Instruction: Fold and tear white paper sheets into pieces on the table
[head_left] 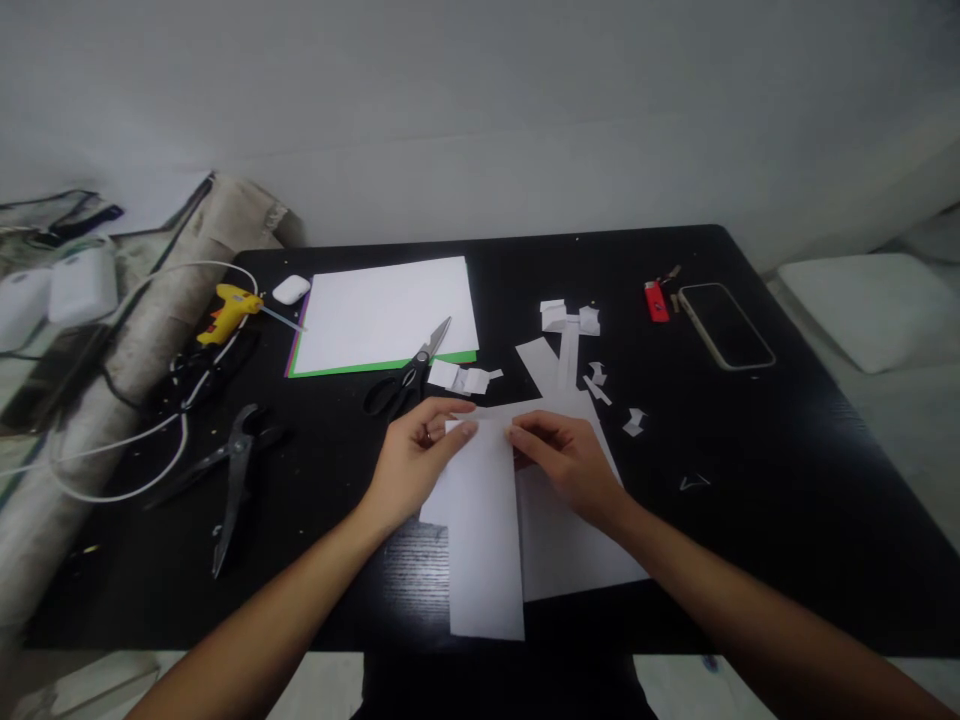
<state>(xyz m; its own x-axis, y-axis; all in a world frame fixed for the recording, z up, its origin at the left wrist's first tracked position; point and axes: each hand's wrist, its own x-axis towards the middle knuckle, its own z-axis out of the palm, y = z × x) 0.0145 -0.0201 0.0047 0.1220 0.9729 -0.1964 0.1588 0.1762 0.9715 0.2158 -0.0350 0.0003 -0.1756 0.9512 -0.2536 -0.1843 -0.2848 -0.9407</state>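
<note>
Your left hand [415, 452] and right hand [568, 458] pinch a white paper strip [486, 540] near its top corners. It seems light and easily creased; grip edges gently.

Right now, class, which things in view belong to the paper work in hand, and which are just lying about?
Belongs, it seems:
white paper strip, in left hand and right hand
larger white sheet
scissors
paper scraps
perhaps glue gun

Apparently lying about:
phone
red lighter
metal hand tool

Left hand [411, 452] and right hand [568, 462] near each other, fingers [444, 405] in a pinch.
</note>
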